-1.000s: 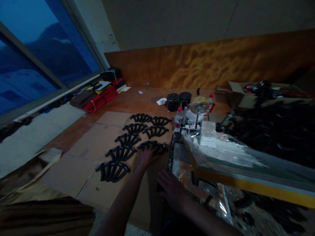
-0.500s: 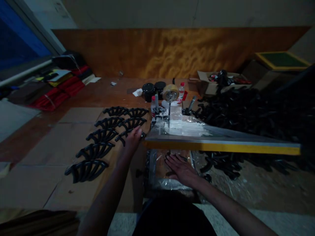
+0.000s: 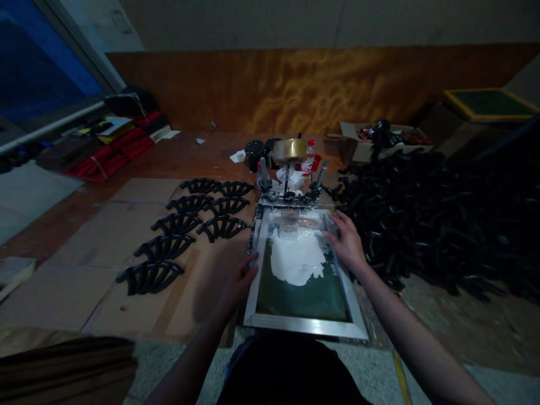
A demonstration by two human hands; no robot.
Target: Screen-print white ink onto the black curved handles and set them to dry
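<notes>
A metal-framed screen [image 3: 301, 327] lies flat in front of me, with white paste [image 3: 297, 256] spread over the upper part of its green mesh. A squeegee-like blade [image 3: 289, 223] rests at the far end of the paste. My left hand [image 3: 242, 279] is at the frame's left edge, fingers bent and loosely apart, holding nothing I can make out. Over the right rim my right hand [image 3: 346, 241] has its fingers spread, near the frame's upper right corner. Clamps [image 3: 289, 194] stand behind the frame.
Rows of black curved pieces [image 3: 149, 277] lie on cardboard at the left. A large heap of black pieces [image 3: 422, 219] covers the right side. Black jars [image 3: 254, 154], a tape roll [image 3: 289, 149], a bottle [image 3: 311, 151] and an open box [image 3: 358, 147] stand behind.
The raised screen has come down flat. My right hand has moved from the bed beneath to the frame's right rim. My left hand has come down from the black pieces to the left edge.
</notes>
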